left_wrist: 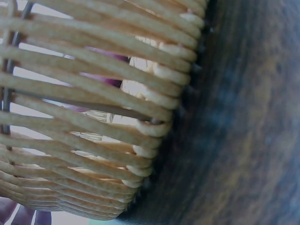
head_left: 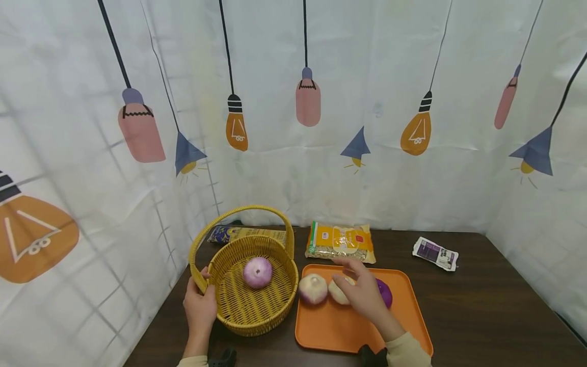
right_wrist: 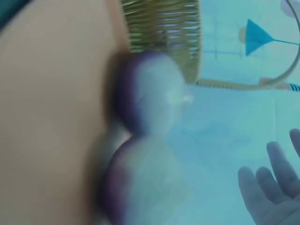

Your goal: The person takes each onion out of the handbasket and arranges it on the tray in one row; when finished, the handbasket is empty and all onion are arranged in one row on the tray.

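Note:
A yellow woven basket (head_left: 257, 306) stands at the left with one purple onion (head_left: 258, 272) inside. My left hand (head_left: 200, 303) grips its left rim by the base of the handle; the left wrist view shows the woven side up close. On an orange tray (head_left: 330, 331) sit a whitish-purple onion (head_left: 313, 289), a second pale onion (head_left: 340, 291) and a deep purple round one (head_left: 384, 293), partly hidden behind my right hand (head_left: 362, 293). That hand hovers over the second onion, holding nothing. In the right wrist view its fingers (right_wrist: 280, 168) are spread, apart from two blurred onions (right_wrist: 154, 93).
Behind the tray lies an orange-and-clear food packet (head_left: 340, 242). A long blue-and-yellow packet (head_left: 247, 234) lies behind the basket. A small white-and-purple pouch (head_left: 435, 253) is at the right on the dark table (head_left: 477, 306). A printed curtain (head_left: 275, 178) surrounds the table.

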Demonstrator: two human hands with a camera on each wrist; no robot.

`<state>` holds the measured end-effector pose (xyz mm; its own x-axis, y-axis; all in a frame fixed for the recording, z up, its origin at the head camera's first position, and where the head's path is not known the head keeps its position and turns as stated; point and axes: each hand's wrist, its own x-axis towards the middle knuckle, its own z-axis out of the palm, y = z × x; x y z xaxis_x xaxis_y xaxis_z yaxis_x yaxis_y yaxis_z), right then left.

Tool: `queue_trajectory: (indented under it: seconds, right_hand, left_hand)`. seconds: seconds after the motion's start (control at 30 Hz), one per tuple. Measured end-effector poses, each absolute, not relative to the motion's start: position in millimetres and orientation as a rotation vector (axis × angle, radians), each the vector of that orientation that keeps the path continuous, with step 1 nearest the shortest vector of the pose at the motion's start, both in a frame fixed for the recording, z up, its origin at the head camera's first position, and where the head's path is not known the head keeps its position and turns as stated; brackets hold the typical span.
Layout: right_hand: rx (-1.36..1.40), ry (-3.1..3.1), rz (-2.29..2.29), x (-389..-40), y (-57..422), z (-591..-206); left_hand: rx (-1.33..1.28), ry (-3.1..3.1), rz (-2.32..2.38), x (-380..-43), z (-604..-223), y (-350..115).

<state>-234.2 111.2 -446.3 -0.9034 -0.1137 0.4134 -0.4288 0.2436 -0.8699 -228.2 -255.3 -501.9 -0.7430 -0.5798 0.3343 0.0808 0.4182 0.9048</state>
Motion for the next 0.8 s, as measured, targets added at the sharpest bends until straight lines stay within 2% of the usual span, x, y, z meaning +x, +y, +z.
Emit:
queue_trajectory:
  seconds: [0.2,0.57,0.8]
  right_hand:
    - [0.63,-2.276,1.779,-242.7,81.9,-437.1]
    - [0.848,-2.385,1.83,-243.3,25.2,-453.8]
    - [0.876,-2.391,1.841,-248.2,3.6,-456.8]
  left_hand:
    - [0.448,-2.066,-1.329,-228.9,-499.7,-255.4]
    - [0.458,-2.1,-1.305,-227.8,-496.8,-255.8]
    - [0.466,-2.106,-1.313,-228.4,-495.0,-254.2]
